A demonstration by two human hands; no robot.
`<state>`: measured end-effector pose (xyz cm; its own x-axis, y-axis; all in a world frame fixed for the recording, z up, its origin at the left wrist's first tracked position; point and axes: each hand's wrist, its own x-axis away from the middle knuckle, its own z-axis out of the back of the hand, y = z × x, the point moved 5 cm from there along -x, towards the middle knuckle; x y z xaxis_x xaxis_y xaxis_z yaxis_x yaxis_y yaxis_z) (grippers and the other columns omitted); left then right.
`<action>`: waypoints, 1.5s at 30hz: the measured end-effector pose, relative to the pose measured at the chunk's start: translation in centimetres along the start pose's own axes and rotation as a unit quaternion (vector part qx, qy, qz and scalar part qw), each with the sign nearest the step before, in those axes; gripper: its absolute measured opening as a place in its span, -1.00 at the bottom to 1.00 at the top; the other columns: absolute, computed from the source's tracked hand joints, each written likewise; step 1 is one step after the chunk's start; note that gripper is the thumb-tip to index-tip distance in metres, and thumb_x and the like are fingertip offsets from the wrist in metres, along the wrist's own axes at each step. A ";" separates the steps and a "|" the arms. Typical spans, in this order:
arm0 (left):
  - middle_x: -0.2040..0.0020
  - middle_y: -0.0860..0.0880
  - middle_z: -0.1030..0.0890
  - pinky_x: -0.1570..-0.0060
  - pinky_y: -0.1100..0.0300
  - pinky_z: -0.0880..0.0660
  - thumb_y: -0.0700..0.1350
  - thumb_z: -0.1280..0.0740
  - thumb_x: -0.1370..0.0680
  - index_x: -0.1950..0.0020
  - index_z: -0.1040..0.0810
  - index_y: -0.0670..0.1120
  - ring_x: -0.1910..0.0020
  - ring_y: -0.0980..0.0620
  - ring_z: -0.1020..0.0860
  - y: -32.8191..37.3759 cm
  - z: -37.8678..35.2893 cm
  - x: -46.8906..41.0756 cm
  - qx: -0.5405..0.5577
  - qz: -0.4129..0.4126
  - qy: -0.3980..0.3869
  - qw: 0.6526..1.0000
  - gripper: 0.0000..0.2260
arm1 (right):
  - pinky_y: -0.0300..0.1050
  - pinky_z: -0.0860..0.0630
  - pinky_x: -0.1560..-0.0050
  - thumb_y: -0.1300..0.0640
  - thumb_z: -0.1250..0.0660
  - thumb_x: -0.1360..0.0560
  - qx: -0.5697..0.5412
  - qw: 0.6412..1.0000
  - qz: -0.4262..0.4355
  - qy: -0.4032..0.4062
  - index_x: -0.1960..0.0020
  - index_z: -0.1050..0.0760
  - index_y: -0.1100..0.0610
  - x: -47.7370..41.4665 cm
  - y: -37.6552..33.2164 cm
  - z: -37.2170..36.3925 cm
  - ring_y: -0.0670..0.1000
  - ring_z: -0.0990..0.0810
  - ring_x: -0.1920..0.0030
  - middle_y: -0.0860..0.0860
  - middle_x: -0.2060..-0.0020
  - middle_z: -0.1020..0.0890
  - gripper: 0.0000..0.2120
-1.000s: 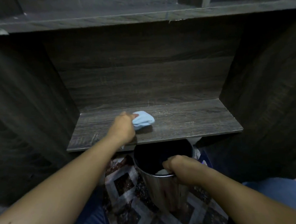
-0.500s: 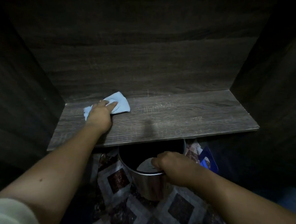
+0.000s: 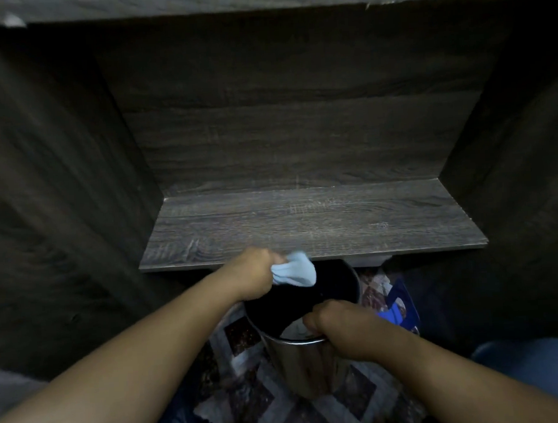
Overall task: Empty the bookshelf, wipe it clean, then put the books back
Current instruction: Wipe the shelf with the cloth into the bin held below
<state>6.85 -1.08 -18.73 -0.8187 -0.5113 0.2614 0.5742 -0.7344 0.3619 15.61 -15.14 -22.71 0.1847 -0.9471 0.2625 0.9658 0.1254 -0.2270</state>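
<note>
matt wood-grain shelf (image 3: 310, 219), shiny metal bin (image 3: 308, 365)

Likely a room in a home: a dark wood-grain bookshelf (image 3: 310, 222) fills the view from 9 through 12 to 3 o'clock, and at 6 o'clock a steel bin (image 3: 308, 371) stands on a floor (image 3: 242, 339) patterned in brown and grey diamonds.

Item count:
- Shelf board (image 3: 304, 223): one, at 12 o'clock.
- Light-blue cloth (image 3: 295, 270): one, at centre.
- Metal bin (image 3: 308, 368): one, at 6 o'clock.
- Hands: two, left hand (image 3: 252, 274) and right hand (image 3: 338, 328).
- Blue object (image 3: 399, 311): one, at 3 o'clock of the bin, type unidentifiable.
</note>
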 end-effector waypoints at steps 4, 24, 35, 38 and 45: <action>0.01 -0.07 -0.67 0.01 0.11 -0.53 -0.19 -0.33 -0.50 -0.04 -0.63 -0.03 -0.02 -0.05 -0.61 0.7 0.9 2.3 0.006 0.020 0.036 0.999 -0.83 | 0.03 -0.50 -0.01 0.21 -0.29 -0.48 0.010 1.000 0.001 0.001 -0.03 -0.48 0.14 1.0 -0.5 0.0 0.18 -0.53 -0.07 0.13 -0.03 -0.55 -0.86; -0.27 -0.15 -0.50 -0.28 0.26 -0.28 -0.41 -0.18 -0.46 -0.35 -0.52 -0.10 -0.24 -0.14 -0.47 -0.6 3.4 -3.7 0.103 0.041 0.348 0.931 -0.51 | 0.00 -0.44 -0.10 0.24 -0.19 -0.54 0.017 0.997 -0.080 0.010 -0.33 -0.42 0.15 -2.4 5.9 -3.8 0.18 -0.45 -0.24 0.14 -0.21 -0.51 -0.64; -0.35 -0.21 -0.44 -0.21 -0.13 -0.41 -0.42 -0.18 -0.46 -0.37 -0.50 -0.09 -0.27 -0.27 -0.40 0.0 1.2 -6.7 0.006 -0.013 0.366 0.930 -0.48 | -0.02 -0.30 -0.33 0.19 -0.19 -0.57 0.023 0.988 -0.152 -0.008 -0.39 -0.42 0.18 -5.1 10.2 -7.9 0.18 -0.42 -0.33 0.16 -0.31 -0.48 -0.61; -0.34 -0.24 -0.46 -0.20 -0.17 -0.43 -0.44 -0.20 -0.47 -0.37 -0.50 -0.10 -0.28 -0.28 -0.38 -0.3 0.4 -7.2 -0.006 -0.020 0.347 0.938 -0.49 | 0.02 -0.42 -0.24 0.21 -0.20 -0.55 0.007 0.985 -0.171 -0.020 -0.33 -0.45 0.17 -5.3 10.9 -8.9 0.19 -0.50 -0.27 0.15 -0.26 -0.52 -0.65; -0.36 -0.14 -0.48 -0.26 -0.23 -0.37 -0.33 -0.26 -0.49 -0.30 -0.45 -0.14 -0.40 -0.25 -0.27 -1.1 -0.4 -6.9 0.010 0.008 0.308 0.951 -0.62 | 0.02 -0.42 -0.25 0.26 -0.14 -0.59 -0.006 0.979 -0.194 -0.054 -0.37 -0.42 0.17 -5.6 11.5 -10.1 0.18 -0.49 -0.29 0.17 -0.32 -0.48 -0.64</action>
<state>11.84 3.12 -21.29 -0.6554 -0.6913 -0.3043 0.5813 -0.7189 0.3810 23.88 -11.38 -36.23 -0.1777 -0.8856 0.4291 0.9649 -0.2424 -0.1007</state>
